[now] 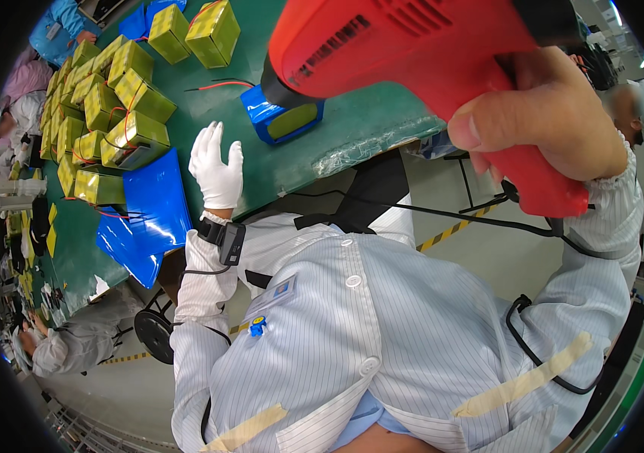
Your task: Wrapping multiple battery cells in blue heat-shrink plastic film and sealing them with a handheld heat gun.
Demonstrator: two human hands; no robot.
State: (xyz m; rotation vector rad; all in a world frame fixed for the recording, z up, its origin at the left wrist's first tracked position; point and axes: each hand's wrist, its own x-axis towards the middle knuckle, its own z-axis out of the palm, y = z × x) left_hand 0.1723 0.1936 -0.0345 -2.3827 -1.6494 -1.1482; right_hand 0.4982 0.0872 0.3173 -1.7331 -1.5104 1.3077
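Observation:
Bare and closed round the handle, my right hand [541, 121] holds a red heat gun [367, 49]. Its dark nozzle points down at a battery pack [267, 121] in blue shrink wrap, hiding part of it; I cannot tell whether they touch. A yellow-green end of the pack shows through the wrap, and red and black wires stick out to its left. My left hand [216, 170], in a white glove, is just left of the pack over the green table, fingers stretched out and holding nothing.
Several yellow-green battery packs [137, 140] with wires crowd the table's left side. Blue wrap sleeves [157, 200] lie at the near edge. The heat gun's black cord [458, 215] crosses in front of me. Clear tape covers part of the green table's edge [359, 151]. Other people work at the left.

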